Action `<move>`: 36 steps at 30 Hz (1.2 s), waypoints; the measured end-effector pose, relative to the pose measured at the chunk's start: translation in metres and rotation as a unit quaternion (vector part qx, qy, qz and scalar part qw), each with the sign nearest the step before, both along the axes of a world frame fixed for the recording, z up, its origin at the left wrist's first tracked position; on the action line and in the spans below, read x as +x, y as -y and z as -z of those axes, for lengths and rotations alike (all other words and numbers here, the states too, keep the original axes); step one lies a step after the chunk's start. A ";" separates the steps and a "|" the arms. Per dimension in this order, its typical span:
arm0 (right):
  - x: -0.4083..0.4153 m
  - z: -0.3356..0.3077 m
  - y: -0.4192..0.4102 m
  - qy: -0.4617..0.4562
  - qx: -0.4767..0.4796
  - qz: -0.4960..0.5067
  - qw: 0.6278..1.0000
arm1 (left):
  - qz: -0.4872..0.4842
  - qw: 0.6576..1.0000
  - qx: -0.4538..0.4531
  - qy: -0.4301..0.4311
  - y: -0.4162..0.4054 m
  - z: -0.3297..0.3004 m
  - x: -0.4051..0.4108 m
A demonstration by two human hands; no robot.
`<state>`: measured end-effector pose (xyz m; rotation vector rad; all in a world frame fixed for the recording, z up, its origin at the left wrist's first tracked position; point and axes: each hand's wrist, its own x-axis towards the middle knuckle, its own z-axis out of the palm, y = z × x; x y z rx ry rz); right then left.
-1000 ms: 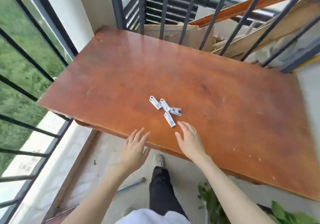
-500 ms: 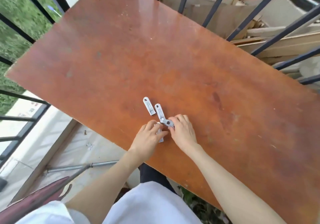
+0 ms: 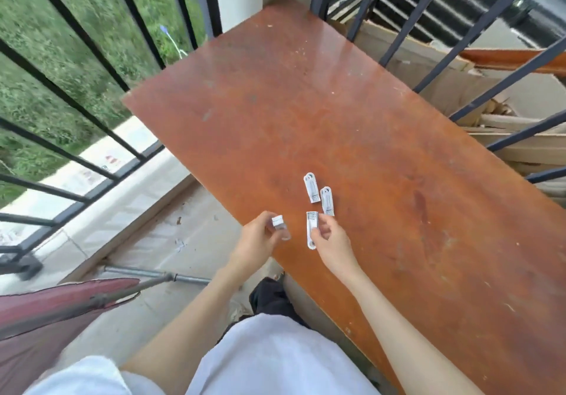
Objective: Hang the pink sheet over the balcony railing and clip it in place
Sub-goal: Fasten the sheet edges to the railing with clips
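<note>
My left hand (image 3: pixel 255 238) holds a white clip (image 3: pixel 280 224) just off the near edge of the wooden table (image 3: pixel 352 113). My right hand (image 3: pixel 332 241) pinches a second white clip (image 3: pixel 311 232) a little above the table. Two more white clips (image 3: pixel 318 192) lie side by side on the table just beyond my hands. The pink sheet (image 3: pixel 46 306) hangs at the lower left over a metal rod. The black balcony railing (image 3: pixel 70 100) runs along the left, with grass behind it.
More black railing bars (image 3: pixel 459 39) stand behind the table, with wooden planks (image 3: pixel 520 143) and cardboard stacked beyond them. A metal pipe (image 3: pixel 159 272) lies on the tiled floor below my left hand. My legs stand at the table's near edge.
Both hands closed on a clip each and lifted them off the table toward me. Two clips stayed lying on the table. The view swung left, bringing the sheet and railing into sight.
</note>
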<state>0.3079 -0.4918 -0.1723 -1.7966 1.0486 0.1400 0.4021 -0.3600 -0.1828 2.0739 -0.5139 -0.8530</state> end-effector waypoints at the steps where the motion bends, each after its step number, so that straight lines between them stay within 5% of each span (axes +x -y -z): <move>1: 0.008 -0.006 -0.011 0.011 0.021 -0.010 1.000 | -0.033 0.999 -0.018 -0.013 -0.015 -0.007 0.002; 8: 0.069 -0.040 -0.109 0.056 0.147 -0.162 0.974 | -0.254 0.961 -0.085 -0.061 -0.131 -0.053 0.016; 14: 0.104 -0.071 -0.186 0.128 0.203 -0.351 0.905 | -0.384 0.909 -0.164 0.010 -0.218 -0.098 0.013; 20: 0.143 -0.101 -0.239 0.140 0.237 -0.488 0.828 | -0.479 0.863 -0.137 0.081 -0.268 -0.125 0.001; 24: 0.175 -0.127 -0.278 0.218 0.218 -0.452 0.837 | -0.606 0.757 -0.109 0.217 -0.281 -0.133 -0.010; 28: 0.204 -0.165 -0.315 0.263 0.295 -0.436 0.808 | -0.676 0.641 -0.066 0.358 -0.283 -0.150 -0.008; 36: 0.244 -0.216 -0.351 0.219 0.507 -0.473 0.686 | -0.670 0.564 0.063 0.479 -0.276 -0.184 0.028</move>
